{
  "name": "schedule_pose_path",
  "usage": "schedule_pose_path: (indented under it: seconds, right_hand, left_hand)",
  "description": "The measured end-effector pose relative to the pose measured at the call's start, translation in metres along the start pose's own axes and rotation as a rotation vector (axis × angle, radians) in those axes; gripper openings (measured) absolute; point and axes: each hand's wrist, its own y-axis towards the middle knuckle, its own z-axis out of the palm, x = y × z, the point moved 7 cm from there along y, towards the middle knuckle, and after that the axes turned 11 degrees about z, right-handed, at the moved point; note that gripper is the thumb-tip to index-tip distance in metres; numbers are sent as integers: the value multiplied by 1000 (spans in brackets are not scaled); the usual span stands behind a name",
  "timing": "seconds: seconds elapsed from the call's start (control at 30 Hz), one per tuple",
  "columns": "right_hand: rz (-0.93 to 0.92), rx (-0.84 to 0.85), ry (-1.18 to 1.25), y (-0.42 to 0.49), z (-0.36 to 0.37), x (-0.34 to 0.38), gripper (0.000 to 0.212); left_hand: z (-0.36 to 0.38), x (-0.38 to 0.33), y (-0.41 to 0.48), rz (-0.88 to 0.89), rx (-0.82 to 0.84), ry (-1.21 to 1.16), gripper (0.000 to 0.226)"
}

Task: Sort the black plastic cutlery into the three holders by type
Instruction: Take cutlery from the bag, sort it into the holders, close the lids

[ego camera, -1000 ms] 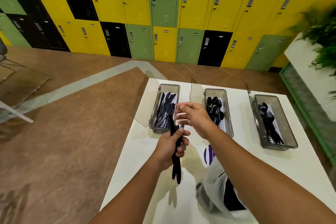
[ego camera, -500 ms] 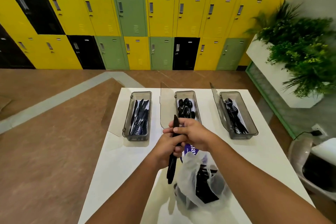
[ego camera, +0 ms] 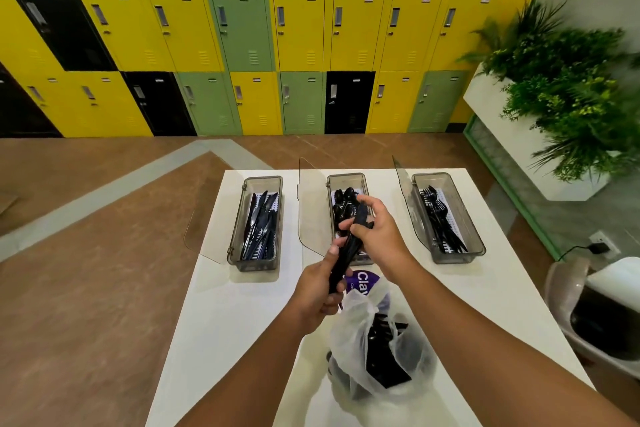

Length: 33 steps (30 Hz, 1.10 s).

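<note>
Right hand [ego camera: 379,236] now sits above left hand [ego camera: 313,291], pinching the top end of the cutlery bundle [ego camera: 348,250]. Left grips it lower down. Spoon holder [ego camera: 345,176] lies just beyond the pinch, so a drop looks next.

Behind the white tabletop [ego camera: 239,305], yellow, green and black lockers [ego camera: 242,45] are ranged; brown floor [ego camera: 86,288] lies left of it.

Far side of table [ego camera: 214,305], three holders in a row: knives [ego camera: 259,225] in left holder [ego camera: 258,263], spoons [ego camera: 343,199] in middle holder [ego camera: 346,177], forks [ego camera: 438,218] in right holder [ego camera: 474,246]. Bag [ego camera: 360,329] nearer — cutlery bundle [ego camera: 348,250] between bag and middle holder.
</note>
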Motion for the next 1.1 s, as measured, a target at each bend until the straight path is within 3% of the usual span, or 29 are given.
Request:
schedule_pose_path:
  seconds: [0.1,0.27,0.43,0.53,0.7,0.77,0.87,1.0,1.1]
  right_hand:
    - [-29,-55,-121,-1,2,0,40]
    - [-120,-165,-267,-1,-2,10,3]
    - [-153,-239,-528,0,5,14,17]
    - [-154,-255,-536,6,13,15,26]
    - [55,-20,-131,24,34,1,28]
    - [94,-11,-90,32,36,-7,22]
    - [126,-49,-299,43,34,-23,25]
    - [170,7,-692,54,36,-49,44]
    - [200,33,-773,54,37,-63,47]
  left_hand:
    - [-5,-3,2,28,-38,66,51]
    - [-13,-7,1,70,-23,192,47]
    - [-3,-16,0,166,119,377,38]
    - [-10,-21,2,195,121,423,34]
    - [-48,-35,10,271,-59,439,32]
    - [-73,-42,15,274,-182,380,29]
    - [-114,-51,24,235,-347,331,26]
    - [-153,-63,45,219,-454,547,30]
    - [-173,-65,62,179,-521,696,34]
